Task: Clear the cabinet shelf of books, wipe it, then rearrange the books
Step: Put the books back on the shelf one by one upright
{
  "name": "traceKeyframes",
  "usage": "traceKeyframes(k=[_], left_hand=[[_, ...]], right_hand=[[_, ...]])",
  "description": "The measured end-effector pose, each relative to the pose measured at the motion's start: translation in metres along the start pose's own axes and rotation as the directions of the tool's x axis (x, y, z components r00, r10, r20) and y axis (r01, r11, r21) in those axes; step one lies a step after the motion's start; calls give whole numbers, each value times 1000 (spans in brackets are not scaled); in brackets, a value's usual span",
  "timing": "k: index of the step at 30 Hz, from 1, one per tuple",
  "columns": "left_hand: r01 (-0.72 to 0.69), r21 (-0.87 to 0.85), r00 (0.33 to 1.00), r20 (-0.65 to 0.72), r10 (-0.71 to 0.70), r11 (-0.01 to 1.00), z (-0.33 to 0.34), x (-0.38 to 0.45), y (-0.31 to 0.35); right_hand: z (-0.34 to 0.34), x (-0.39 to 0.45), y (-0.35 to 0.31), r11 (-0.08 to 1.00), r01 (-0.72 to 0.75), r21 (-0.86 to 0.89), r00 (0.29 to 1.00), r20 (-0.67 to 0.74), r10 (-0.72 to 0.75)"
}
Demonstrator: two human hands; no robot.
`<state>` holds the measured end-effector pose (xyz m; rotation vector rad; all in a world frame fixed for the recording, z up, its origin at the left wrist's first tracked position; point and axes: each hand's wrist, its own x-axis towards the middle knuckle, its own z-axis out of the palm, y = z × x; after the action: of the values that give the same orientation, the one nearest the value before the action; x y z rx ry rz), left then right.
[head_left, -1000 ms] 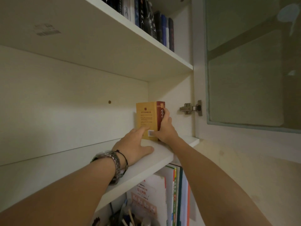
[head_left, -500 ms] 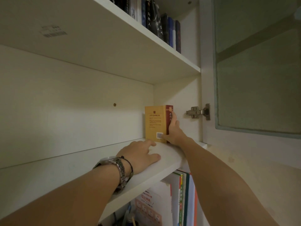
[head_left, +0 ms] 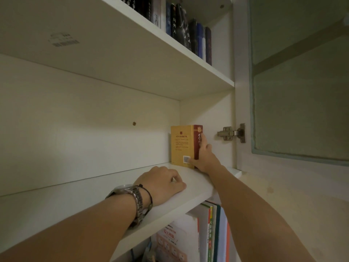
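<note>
One yellow book (head_left: 182, 143) w/ barcode, R hand (head_left: 204, 158) grip pinching it, L hand (head_left: 162, 184) loosely curled.

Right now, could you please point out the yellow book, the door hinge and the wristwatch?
yellow book (head_left: 181, 142): head view, on its yellow cover.
door hinge (head_left: 232, 133): head view, on the metal arm.
wristwatch (head_left: 138, 201): head view, on the metal band.
</note>
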<state>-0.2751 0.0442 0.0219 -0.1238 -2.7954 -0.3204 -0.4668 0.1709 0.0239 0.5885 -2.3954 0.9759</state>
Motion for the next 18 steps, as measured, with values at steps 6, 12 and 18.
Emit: traceKeyframes(k=[6,12,18], left_hand=[[2,-3,1000,2,-2,1000,1,1,-3],[-19,62,1000,17,17,998,-3,-1,3],[-68,194,998,18,66,979,-7,-6,16]], right_hand=[[-26,-24,-15,942,-17,-335,1000,15,23],[-87,-100,-28,931,23,-365,1000,6,-23],[-127,-199,-17,908,17,-418,1000,30,-5]])
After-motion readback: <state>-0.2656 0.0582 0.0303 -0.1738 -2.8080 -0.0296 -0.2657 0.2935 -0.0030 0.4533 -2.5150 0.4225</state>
